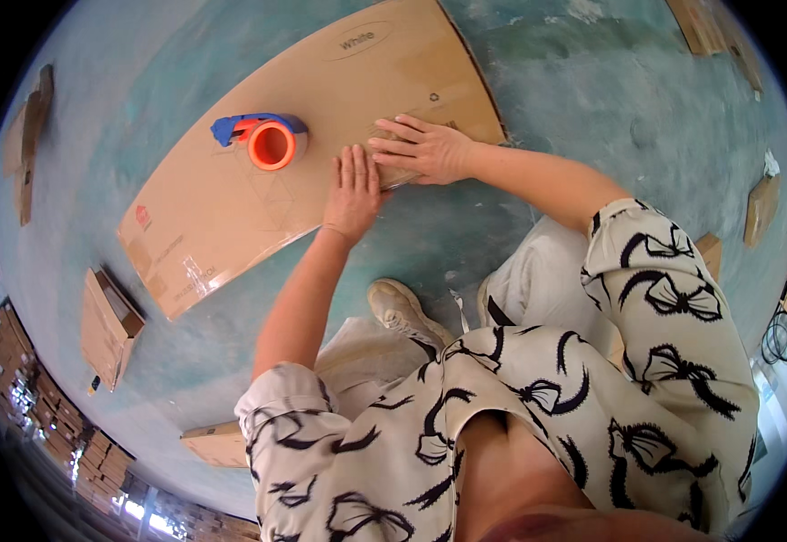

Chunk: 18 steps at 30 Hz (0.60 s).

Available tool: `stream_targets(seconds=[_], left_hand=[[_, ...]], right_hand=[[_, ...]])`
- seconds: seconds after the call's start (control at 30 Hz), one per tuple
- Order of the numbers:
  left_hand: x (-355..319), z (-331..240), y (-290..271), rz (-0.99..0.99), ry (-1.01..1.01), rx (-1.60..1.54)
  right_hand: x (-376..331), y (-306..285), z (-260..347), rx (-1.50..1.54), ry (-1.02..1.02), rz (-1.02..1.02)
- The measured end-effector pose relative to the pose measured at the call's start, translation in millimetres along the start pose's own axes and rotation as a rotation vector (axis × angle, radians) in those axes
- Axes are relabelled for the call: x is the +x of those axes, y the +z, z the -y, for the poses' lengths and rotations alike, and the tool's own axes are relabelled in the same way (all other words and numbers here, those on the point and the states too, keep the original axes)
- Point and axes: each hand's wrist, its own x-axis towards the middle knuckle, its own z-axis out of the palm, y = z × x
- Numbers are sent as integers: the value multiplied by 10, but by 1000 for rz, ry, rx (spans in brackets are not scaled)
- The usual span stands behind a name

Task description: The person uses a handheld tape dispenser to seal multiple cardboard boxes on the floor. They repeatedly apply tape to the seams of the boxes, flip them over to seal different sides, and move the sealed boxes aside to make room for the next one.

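Brown cardboard box (pixel 222 208) lies on the floor (pixel 592 99), tape dispenser (pixel 254 135) atop — left hand (pixel 355 194) and right hand (pixel 425 152) rest at its near edge, fingers straight, gripping nothing; even, flat pressure should work best.

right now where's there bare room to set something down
The large carton has bare room right of the tape dispenser, beyond the left hand and right hand, which crowd its near edge. Floor is open between the carton's right end and the small box at far right.
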Motion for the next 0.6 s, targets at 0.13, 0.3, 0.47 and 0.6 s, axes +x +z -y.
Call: stream_targets(seconds=[0.13, 0.3, 0.47, 0.6], left_hand=[[-52, -113, -6, 70, -51, 154], [-283, -218, 212, -80, -86, 205], [-43, -298, 134, -163, -31, 121], [-236, -205, 282, -270, -57, 89]], right_hand=[[119, -71, -11, 225, 20, 41], [791, -42, -598, 68, 405, -111], [1194, 158, -1604, -180, 775, -295], [1299, -81, -1297, -9, 810, -172]])
